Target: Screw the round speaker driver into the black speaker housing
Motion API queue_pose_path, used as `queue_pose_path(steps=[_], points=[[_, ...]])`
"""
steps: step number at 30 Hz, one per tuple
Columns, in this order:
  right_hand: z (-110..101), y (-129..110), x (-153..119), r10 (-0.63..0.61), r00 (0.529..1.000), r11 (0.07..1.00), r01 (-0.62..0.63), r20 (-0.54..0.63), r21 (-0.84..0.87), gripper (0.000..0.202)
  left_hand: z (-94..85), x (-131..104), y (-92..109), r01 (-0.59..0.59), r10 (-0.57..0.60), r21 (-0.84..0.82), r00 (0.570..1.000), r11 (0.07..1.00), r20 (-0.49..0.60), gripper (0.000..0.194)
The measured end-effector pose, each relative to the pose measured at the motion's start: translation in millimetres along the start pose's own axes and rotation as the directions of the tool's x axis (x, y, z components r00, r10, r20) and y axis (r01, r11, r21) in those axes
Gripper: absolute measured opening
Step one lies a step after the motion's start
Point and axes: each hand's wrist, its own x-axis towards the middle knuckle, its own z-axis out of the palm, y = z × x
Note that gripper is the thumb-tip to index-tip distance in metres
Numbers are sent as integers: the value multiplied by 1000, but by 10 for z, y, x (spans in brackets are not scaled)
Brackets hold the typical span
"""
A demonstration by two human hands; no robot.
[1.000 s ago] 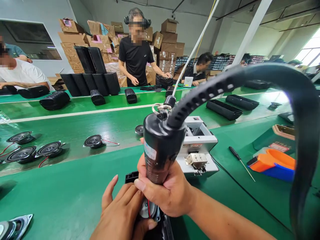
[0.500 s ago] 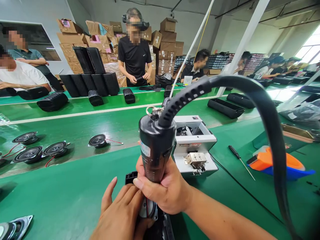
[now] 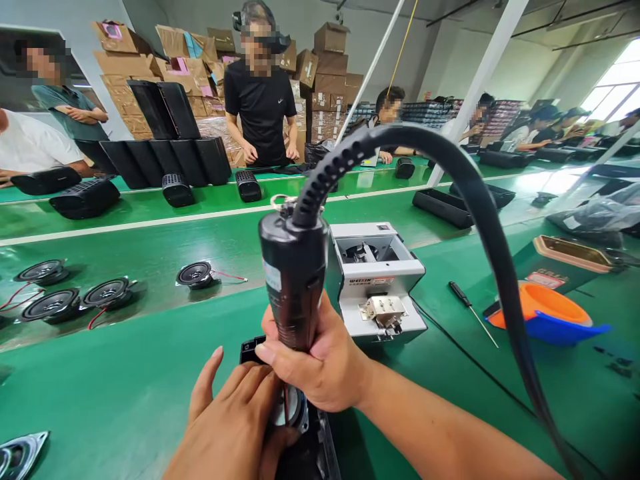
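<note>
The right hand [image 3: 320,363] was wrapped tight around the black electric screwdriver [image 3: 293,273], held upright, its thick cable [image 3: 450,173] arching off to the right. The left hand [image 3: 235,420] lay flat on the black speaker housing [image 3: 310,453] at the near edge of the green counter [image 3: 125,387], fingers [image 3: 250,387] spread and pressing beside the round speaker driver [image 3: 293,407] seated in it. The screwdriver's tip was hidden behind the hands. Just behind stood a white screw feeder box [image 3: 375,280], its top hopper open; its contents were too small to tell. To the right sat an orange bowl [image 3: 547,303] nested in a blue tray [image 3: 565,330], with a small screwdriver [image 3: 473,310] lying nearby. Loose speaker drivers [image 3: 195,273] rested to the left.
</note>
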Motion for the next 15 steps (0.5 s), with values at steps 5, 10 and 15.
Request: queue_pose_path(steps=[5,10,15], points=[[2,45,-9,7,1000,999,-7,-11,40,58,55,-27,-42,-44,47,41,996,998,-77,61],[-9,20,-27,29,1000,998,-29,-9,60,62,39,9,-43,-115,130,106,981,988,-145,58],[4,13,-36,18,999,998,-20,28,65,58,10,106,31,-133,163,116,939,984,-302,65]])
